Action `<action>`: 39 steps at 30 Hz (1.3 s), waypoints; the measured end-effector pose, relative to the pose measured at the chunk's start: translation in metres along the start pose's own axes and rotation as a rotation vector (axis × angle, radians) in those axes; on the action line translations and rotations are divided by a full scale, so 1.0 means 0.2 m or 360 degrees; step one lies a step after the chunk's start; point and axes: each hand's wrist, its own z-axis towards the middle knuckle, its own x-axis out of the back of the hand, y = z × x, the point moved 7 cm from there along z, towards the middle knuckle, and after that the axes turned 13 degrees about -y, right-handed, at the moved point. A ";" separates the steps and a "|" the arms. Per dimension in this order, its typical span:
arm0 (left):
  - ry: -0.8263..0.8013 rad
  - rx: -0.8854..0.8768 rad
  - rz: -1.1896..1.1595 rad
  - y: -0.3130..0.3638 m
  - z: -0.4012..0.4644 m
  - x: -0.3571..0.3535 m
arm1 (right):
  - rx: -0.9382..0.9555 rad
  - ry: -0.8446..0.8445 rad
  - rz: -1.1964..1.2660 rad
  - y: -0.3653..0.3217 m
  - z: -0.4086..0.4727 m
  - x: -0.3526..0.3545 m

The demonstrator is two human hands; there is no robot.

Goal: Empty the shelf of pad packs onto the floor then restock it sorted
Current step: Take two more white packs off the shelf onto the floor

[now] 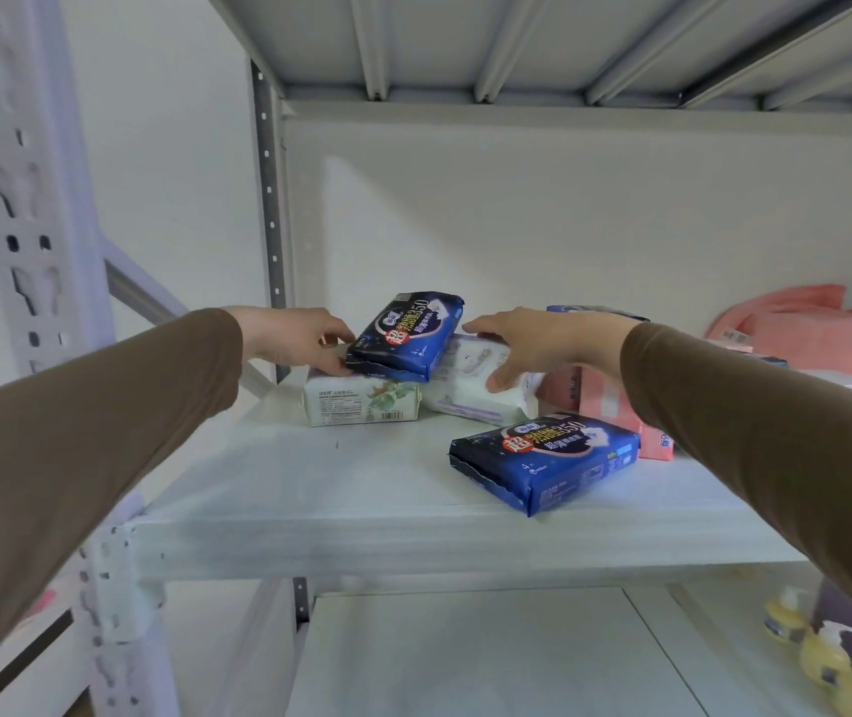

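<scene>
On the white metal shelf (310,489) lies a small heap of pad packs. A dark blue pack (405,336) rests tilted on top of a white-and-green pack (361,403) and a white-and-purple pack (470,385). My left hand (294,341) touches the left end of the top blue pack and the white-and-green pack below; its fingers are curled at that edge. My right hand (532,344) lies over the white-and-purple pack with the thumb under its side. A second dark blue pack (542,460) lies alone near the shelf's front. Pink packs (605,401) sit behind my right forearm.
A pink cloth-like bundle (801,323) sits at the shelf's back right. The shelf above hangs close overhead. On the lower shelf at the right stand several yellow pump bottles (827,659). A perforated upright post (25,225) stands at the left.
</scene>
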 end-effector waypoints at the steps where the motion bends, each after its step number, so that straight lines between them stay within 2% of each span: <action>1: -0.0023 -0.0033 0.0022 0.01 -0.01 0.00 | 0.0030 0.0001 -0.0043 -0.02 -0.01 0.00; 5: -0.0148 0.0034 0.0079 0.03 -0.05 -0.04 | 0.0138 0.0047 -0.0063 -0.10 -0.03 0.00; 9: -0.0101 0.0092 0.0040 0.05 -0.06 -0.06 | 0.0125 0.0053 -0.0148 -0.12 -0.02 0.00; 14: -0.0033 0.0079 0.0176 0.03 -0.06 -0.04 | 0.0045 0.0083 -0.0145 -0.08 -0.01 0.00; 17: -0.0023 0.0173 0.0271 0.02 -0.06 -0.04 | -0.0056 0.0082 -0.0120 -0.03 0.01 0.00; 22: 0.0010 0.0288 0.0206 -0.02 -0.05 -0.04 | -0.0208 0.0020 -0.0173 0.02 0.05 0.03; 32: 0.0159 0.0421 0.0134 -0.15 -0.03 -0.03 | -0.0217 0.0487 -0.0831 -0.04 0.14 -0.03; 35: 0.0180 0.0420 0.0108 -0.16 -0.03 -0.03 | -0.0183 0.0426 -0.0685 -0.02 0.14 -0.03; 39: 0.0146 0.0424 -0.0049 -0.15 -0.02 0.00 | -0.0107 0.0288 -0.0157 0.00 0.08 0.05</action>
